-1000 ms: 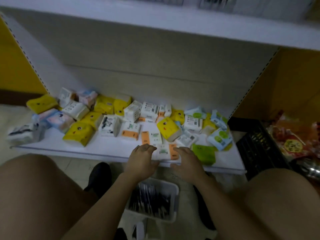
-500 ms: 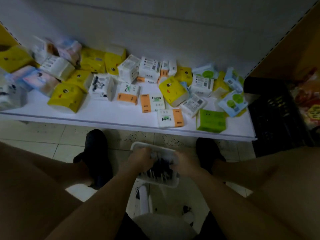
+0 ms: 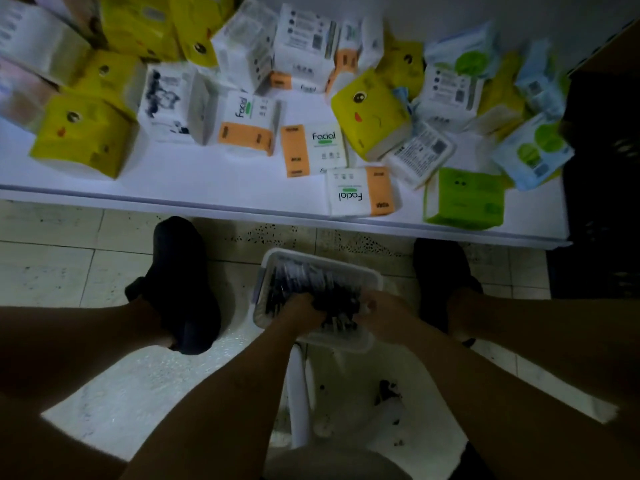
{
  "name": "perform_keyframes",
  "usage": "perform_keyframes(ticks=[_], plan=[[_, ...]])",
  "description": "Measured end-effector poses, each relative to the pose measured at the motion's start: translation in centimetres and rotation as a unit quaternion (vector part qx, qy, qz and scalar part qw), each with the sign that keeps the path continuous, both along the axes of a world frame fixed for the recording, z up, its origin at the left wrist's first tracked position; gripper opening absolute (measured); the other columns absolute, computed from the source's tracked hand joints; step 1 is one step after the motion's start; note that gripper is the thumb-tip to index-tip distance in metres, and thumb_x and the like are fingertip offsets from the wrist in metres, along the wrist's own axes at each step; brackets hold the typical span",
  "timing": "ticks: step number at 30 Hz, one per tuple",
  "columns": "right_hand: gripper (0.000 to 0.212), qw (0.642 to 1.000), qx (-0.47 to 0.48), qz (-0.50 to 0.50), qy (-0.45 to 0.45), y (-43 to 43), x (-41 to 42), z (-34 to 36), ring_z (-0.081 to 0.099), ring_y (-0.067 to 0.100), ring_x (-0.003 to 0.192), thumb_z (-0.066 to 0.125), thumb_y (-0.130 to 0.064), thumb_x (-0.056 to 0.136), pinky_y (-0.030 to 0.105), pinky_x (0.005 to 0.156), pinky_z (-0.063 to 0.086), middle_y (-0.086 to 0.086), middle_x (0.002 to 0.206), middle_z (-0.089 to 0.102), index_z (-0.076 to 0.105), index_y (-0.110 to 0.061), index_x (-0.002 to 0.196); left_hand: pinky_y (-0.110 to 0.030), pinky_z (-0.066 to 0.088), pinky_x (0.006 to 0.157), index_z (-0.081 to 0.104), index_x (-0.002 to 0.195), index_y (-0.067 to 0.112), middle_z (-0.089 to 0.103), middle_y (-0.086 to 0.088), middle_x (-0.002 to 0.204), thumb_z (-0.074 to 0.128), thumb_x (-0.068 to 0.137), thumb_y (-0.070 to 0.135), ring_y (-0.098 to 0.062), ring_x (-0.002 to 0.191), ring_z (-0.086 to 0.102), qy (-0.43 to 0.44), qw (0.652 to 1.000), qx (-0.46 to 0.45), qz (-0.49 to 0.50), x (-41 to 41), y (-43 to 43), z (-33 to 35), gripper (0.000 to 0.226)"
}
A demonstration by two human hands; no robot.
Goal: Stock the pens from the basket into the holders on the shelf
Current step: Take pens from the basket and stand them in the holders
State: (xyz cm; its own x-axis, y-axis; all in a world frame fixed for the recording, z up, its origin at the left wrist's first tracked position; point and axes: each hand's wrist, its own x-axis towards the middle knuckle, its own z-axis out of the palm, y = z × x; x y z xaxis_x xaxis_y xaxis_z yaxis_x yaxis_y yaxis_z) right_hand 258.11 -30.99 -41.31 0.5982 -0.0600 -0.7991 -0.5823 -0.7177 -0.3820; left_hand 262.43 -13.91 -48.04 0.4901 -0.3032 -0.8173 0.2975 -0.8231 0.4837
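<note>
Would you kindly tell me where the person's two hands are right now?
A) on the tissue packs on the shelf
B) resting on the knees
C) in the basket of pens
C: the left hand and the right hand are both down in the basket, gripping dark pens, below the shelf edge.

Tissue packs (image 3: 372, 114) clog shelf (image 3: 194, 178) at back & right; only bare strip along front-left edge free.

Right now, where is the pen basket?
Head view, lower centre: the basket sits on the floor in front of the shelf, between two black shoes, with left hand and right hand gripping pens inside.
</note>
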Motion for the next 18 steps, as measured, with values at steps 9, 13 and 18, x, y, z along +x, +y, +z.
perform_keyframes(ticks=[9,13,18], plan=[[0.042,0.998,0.002,-0.026,0.062,0.9,0.0,-2.4,0.055,0.027,0.117,0.059,-0.024,0.094,0.025,0.085,0.043,0.013,0.131,0.056,0.052,-0.007,0.132,-0.045,0.03,0.114,0.043,0.143,0.009,0.045,-0.016,0.144,0.063,0.092,0.02,-0.033,0.135,0.038,0.049,0.997,-0.047,0.022,0.5,-0.4,-1.4,0.056],[0.028,0.998,0.017,0.004,0.055,2.2,0.3,-4.3,0.058,0.021,0.101,0.05,-0.018,0.098,0.012,0.073,0.037,0.009,0.112,0.063,0.059,-0.005,0.121,-0.027,0.041,0.097,0.047,0.137,0.006,0.051,-0.016,0.136,0.062,0.092,0.014,-0.031,0.126,0.047,0.064,0.992,-0.075,0.079,0.6,0.0,-2.3,0.049],[0.03,0.998,0.013,-0.016,0.054,2.4,0.8,-5.7,0.058,0.027,0.108,0.05,-0.017,0.096,0.03,0.092,0.046,0.012,0.115,0.062,0.058,-0.006,0.122,-0.03,0.047,0.087,0.065,0.112,0.004,0.066,-0.016,0.105,0.063,0.088,0.014,-0.03,0.103,0.059,-0.057,0.995,-0.046,0.071,-0.6,0.3,-1.8,0.026]])
